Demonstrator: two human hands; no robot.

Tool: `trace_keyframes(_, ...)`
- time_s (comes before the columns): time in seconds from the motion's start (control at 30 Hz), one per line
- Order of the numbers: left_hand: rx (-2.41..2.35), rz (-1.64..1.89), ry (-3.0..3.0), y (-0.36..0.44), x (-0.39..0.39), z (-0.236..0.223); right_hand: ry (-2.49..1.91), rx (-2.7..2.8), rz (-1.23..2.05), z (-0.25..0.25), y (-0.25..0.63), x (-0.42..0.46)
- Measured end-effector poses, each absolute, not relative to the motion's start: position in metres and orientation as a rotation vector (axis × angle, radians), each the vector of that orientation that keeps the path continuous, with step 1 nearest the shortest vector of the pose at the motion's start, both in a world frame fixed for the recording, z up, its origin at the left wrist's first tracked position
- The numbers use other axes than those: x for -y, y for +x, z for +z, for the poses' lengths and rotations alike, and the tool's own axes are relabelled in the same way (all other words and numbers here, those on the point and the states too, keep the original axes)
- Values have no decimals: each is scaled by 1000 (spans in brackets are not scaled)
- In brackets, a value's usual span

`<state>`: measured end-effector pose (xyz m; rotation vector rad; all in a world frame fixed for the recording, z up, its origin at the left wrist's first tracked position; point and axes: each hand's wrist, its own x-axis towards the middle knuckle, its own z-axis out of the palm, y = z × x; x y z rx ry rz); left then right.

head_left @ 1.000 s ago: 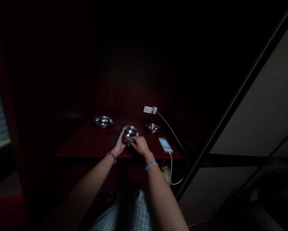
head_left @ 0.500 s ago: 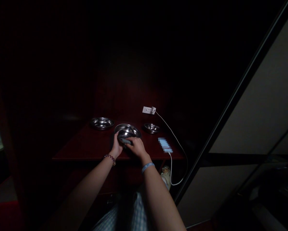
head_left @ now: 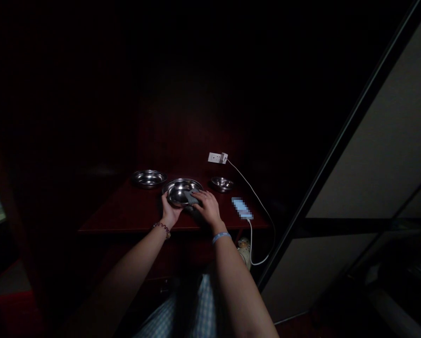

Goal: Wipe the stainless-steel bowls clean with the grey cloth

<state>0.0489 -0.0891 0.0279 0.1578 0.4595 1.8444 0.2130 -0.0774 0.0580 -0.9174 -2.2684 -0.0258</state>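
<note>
Our left hand [head_left: 171, 211], over the dim room's red desk [head_left: 120, 215], grips a bowl [head_left: 179, 188]; our right hand [head_left: 209, 206] holds cloth [head_left: 192, 197] against it.

Deep gloom here, near black from ten to one o'clock! Glints flare inside the steel bowl [head_left: 178, 190] at eight, a grey panel [head_left: 379, 159] at three catches a faint wash, shadow swallows the left forearm [head_left: 138, 267] towards seven, and the phone [head_left: 241, 208] near five breaks into coarse pixel blocks.
</note>
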Motion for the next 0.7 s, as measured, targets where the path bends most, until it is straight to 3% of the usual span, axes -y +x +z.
trace_keyframes(0.4, -468, 1872, 66, 48, 92, 31, -1040, 1813, 237, 39, 229, 66)
trace_keyframes(0.7, -431, 1872, 51, 49, 90, 28, -1100, 1017, 709, 43, 236, 57)
